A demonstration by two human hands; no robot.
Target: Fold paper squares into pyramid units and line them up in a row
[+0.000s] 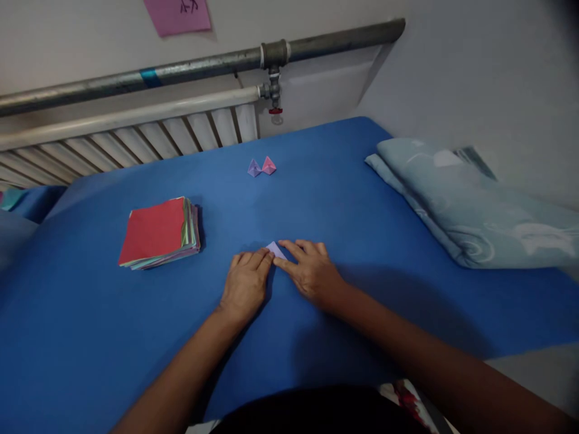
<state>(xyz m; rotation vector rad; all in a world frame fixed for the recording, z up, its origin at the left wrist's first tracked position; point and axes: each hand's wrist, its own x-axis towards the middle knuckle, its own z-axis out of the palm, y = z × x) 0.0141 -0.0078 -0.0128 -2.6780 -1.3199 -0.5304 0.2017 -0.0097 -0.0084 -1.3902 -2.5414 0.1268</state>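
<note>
Black garment [307, 416]; left hand [246, 283], flattened, fingertips on small lilac folded-paper piece [277, 250]; right hand [314, 274], loosely spread, gripping nothing; best creased evenly, edges aligned.

Blue-covered surface [307, 202] in front of me. On it: paper stack [192, 238], red sheet [154, 228] on top, left side; purple folded piece [254, 169] just beside pink folded piece [269, 166], toward far edge; lilac paper [277, 250] under my left hand [245, 283] and right hand [313, 270]; folded patterned cloth [488, 208], right side.
</note>
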